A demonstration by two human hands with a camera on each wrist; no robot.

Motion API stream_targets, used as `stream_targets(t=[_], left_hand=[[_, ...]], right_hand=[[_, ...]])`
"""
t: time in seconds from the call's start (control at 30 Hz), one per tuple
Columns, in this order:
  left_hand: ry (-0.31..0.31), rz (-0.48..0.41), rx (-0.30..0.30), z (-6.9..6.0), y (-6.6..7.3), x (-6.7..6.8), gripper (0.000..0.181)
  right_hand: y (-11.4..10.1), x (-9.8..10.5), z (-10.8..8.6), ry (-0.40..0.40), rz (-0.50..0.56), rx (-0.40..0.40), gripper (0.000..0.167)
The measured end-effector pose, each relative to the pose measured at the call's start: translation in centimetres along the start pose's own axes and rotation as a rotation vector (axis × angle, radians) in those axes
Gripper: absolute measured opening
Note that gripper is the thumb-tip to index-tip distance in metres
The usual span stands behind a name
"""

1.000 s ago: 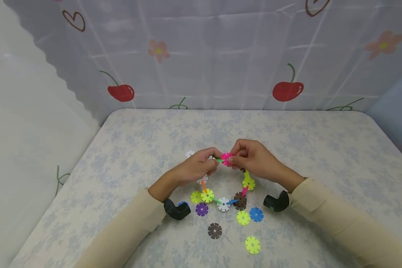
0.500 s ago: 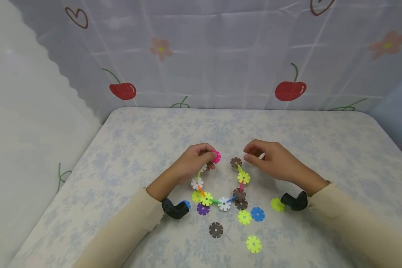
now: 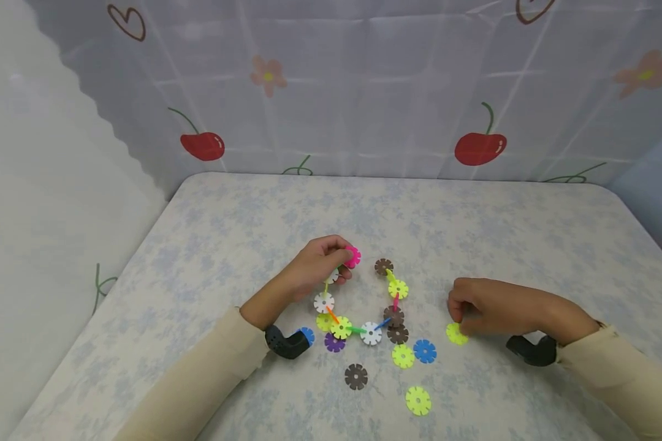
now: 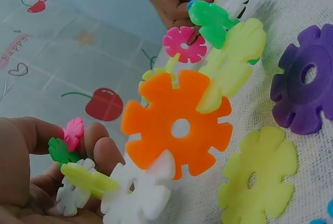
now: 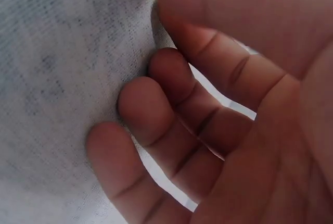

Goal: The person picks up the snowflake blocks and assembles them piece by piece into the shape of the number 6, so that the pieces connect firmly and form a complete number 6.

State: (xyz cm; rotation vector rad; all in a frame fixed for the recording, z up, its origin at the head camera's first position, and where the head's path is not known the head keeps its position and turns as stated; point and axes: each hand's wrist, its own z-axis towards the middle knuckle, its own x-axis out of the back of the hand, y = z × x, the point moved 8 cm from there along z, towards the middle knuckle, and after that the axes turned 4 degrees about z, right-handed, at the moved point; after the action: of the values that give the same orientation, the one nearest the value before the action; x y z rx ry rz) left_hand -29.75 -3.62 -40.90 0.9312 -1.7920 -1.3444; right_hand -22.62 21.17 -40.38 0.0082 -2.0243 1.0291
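My left hand (image 3: 321, 263) pinches a pink notched disc (image 3: 353, 257) at one end of a chain of interlocking plastic discs. A green disc (image 4: 62, 151) slots into the pink one in the left wrist view. From there the chain curves through white, yellow, orange (image 4: 177, 125) and more colours, and its other end is a brown disc (image 3: 383, 266) on the table. Over at the right, the thumb and fingertips of my right hand (image 3: 502, 309) are at the upper edge of a loose yellow disc (image 3: 456, 334), which lies flat. Their contact with it is mostly hidden.
Loose discs lie on the patterned tablecloth nearer me: purple (image 3: 334, 343), brown (image 3: 356, 376), blue (image 3: 425, 351) and several yellow, one of them a yellow disc (image 3: 418, 400) in front. Another blue disc (image 3: 307, 335) sits by the left wrist camera (image 3: 287, 344).
My right hand has let go at the pink disc and moved right and towards me to the loose yellow disc. The left hand still holds the pink disc, shifted slightly left.
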Motion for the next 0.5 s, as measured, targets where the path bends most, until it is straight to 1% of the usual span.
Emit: stream_targets(t=[0.07,0.23,0.37,0.43,0.5], left_hand=[[0.004,0.002,0.009,0.02,-0.12,-0.01,0.014],[0.010,-0.005,0.011,0.03,-0.21,-0.03,0.015],[0.009,-0.013,0.020,0.07,-0.42,0.01,0.015],[0.006,-0.017,0.023,0.04,-0.47,0.06,0.015],[0.005,-0.022,0.025,-0.03,-0.46,0.13,0.015]], right_hand=[[0.09,-0.09,0.01,-0.008,0.008,-0.008,0.019],[0.24,-0.50,0.07,-0.040,0.015,-0.045,0.032],[0.05,-0.62,0.22,-0.058,0.021,-0.027,0.030],[-0.10,-0.36,0.43,-0.047,0.018,-0.013,0.029],[-0.33,0.15,0.89,0.000,0.000,0.004,0.027]])
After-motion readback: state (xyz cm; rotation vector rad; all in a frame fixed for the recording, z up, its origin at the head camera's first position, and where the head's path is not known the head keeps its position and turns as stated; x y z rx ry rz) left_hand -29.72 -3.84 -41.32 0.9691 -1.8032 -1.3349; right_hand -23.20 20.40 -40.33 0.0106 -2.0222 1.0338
